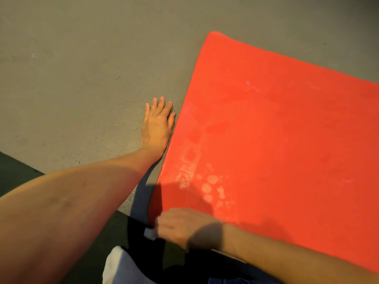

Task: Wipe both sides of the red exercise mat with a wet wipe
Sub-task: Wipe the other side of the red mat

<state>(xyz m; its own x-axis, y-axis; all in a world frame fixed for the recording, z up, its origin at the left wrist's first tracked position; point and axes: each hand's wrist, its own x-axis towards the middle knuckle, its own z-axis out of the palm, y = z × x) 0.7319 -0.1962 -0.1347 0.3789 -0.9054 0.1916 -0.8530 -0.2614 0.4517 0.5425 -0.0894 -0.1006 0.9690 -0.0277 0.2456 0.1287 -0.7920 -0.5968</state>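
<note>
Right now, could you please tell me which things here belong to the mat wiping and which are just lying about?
For the job: red mat; white wipe; right hand, gripping the wipe at the mat's near corner; left hand, flat on the floor.
Just lying about: pale cloth at the bottom edge.

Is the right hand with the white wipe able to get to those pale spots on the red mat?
Probably yes. The right hand, holding the white wet wipe, rests at the near corner of the flat red exercise mat; the pale blotchy spots lie just beyond it, with only bare mat between.
</note>
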